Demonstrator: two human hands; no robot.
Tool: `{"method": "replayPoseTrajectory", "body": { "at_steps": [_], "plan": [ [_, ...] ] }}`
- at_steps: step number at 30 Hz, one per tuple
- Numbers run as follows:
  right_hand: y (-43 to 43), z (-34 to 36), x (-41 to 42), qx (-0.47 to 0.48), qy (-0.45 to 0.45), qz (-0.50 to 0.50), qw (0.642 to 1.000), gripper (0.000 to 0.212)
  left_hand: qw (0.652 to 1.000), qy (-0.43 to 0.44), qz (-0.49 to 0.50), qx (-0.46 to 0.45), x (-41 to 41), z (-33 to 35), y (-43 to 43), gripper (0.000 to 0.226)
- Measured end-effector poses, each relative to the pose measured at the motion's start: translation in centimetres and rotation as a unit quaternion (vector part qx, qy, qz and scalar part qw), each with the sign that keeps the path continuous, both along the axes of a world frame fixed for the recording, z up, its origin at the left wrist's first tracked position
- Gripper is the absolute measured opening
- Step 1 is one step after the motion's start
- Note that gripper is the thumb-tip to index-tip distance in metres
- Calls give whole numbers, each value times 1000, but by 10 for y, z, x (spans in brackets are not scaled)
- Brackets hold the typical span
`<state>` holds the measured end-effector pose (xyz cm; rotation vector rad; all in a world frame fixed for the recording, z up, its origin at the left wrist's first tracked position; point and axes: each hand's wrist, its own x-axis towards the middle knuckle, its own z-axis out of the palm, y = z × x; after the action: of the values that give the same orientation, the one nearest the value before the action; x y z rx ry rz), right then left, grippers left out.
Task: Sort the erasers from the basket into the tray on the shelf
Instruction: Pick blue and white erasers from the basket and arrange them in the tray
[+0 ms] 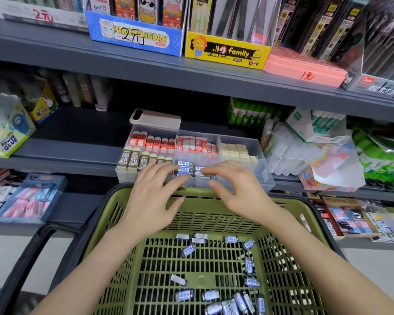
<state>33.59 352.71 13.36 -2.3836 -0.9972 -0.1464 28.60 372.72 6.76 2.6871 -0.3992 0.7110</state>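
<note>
The tray [262, 175] is clear plastic, smooth and a little frosted. In front of the tray, the basket [214, 217] is olive plastic lattice, matt; the erasers [210, 294] in it have glossy printed sleeves. Under the tray, the shelf [55, 165] looks like grey painted metal, matt. Behind the tray, the phone [156, 119] has a smooth pink case.

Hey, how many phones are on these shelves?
1. A pink-cased phone lies camera-up at the back of the clear eraser tray. More could be hidden behind stock.
</note>
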Motion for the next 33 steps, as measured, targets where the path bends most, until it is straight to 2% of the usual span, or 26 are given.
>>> {"method": "replayPoseTrajectory", "body": {
  "at_steps": [2,3,5,7,10,13,16,18,20,23,27,29,30,31,32,33],
  "plan": [
    [-18,-12,-20,115,-16,-9,993,20,999,-37,2,-35,-9,2,-3,33],
    [-26,-22,-29,133,-10,-20,991,20,998,-40,-6,-58,-15,2,-6,31],
    [-43,-49,-38,99,48,-58,992,14,996,-14,-36,-83,-26,-5,-15,27],
    [-60,-84,-37,10,157,-124,980,13,994,71,-61,-62,-35,-21,-27,22],
    [-83,-134,-29,-81,266,-224,934,23,961,273,-49,10,-41,-62,-48,34],
    [-89,-166,-26,-130,250,-241,929,30,930,353,-39,100,-39,-105,-63,46],
    [-84,-190,-28,-240,164,-222,931,29,923,368,9,114,-32,-133,-69,54],
    [-77,-200,-31,-363,117,-202,902,29,919,374,53,112,-31,-146,-73,58],
    [-72,-208,-35,-423,98,-185,882,41,920,365,83,113,-32,-157,-78,63],
    [-71,-218,-35,-420,102,-202,879,45,926,342,104,120,-33,-165,-83,61],
    [-73,-214,-35,-344,184,-252,886,22,918,372,94,102,-30,-171,-86,47],
    [-68,-202,-36,-257,255,-286,887,3,912,399,83,38,-29,-170,-89,36],
    [-65,-197,-37,-193,299,-306,883,8,902,420,87,-51,-29,-166,-91,27],
    [-61,-192,-39,-122,344,-317,875,13,865,449,101,-197,-30,-159,-92,18],
    [-55,-186,-42,-46,385,-321,864,15,782,486,120,-373,-30,-150,-94,15],
    [-48,-180,-46,24,416,-313,853,13,673,510,116,-523,-30,-140,-96,16]
  ]
}}
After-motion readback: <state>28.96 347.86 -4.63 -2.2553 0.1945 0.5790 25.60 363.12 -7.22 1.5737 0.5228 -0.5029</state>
